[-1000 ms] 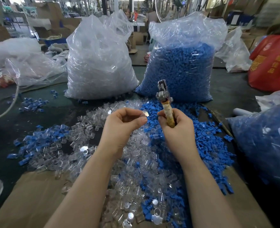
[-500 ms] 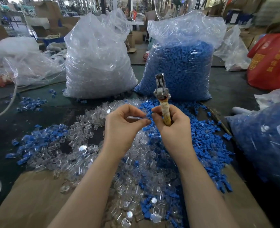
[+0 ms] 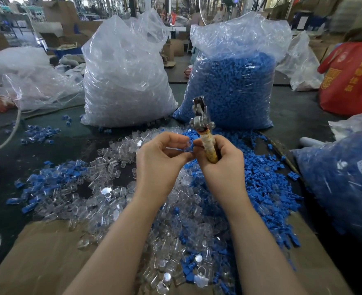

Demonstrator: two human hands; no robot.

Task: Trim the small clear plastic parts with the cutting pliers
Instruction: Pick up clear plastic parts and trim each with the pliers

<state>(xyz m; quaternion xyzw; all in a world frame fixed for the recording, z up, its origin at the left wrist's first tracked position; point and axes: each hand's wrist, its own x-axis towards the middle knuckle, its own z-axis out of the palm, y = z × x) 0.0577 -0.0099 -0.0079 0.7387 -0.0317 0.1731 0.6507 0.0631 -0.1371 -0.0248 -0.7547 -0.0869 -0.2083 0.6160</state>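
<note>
Small clear part pinched for trimming, above the heap at mid-counter.

The left hand (image 3: 158, 160) fingers pinch a clear plastic part (image 3: 187, 145); the right hand (image 3: 219, 158) grips the upright cutting pliers (image 3: 203, 133). The part looks light, stiff, slippery: hold its body, leaving the edge exposed.

1. Cutting pliers (image 3: 201, 116): dull grey metal head, worn; handle w/ yellowish wrap, rough.
2. Clear plastic parts (image 3: 103, 167): glossy, transparent.
3. Blue parts (image 3: 259, 167): matt plastic.
4. Bags (image 3: 124, 77): crinkled shiny film.
5. Cardboard (image 3: 48, 252), table's near edge: matt brown.
</note>
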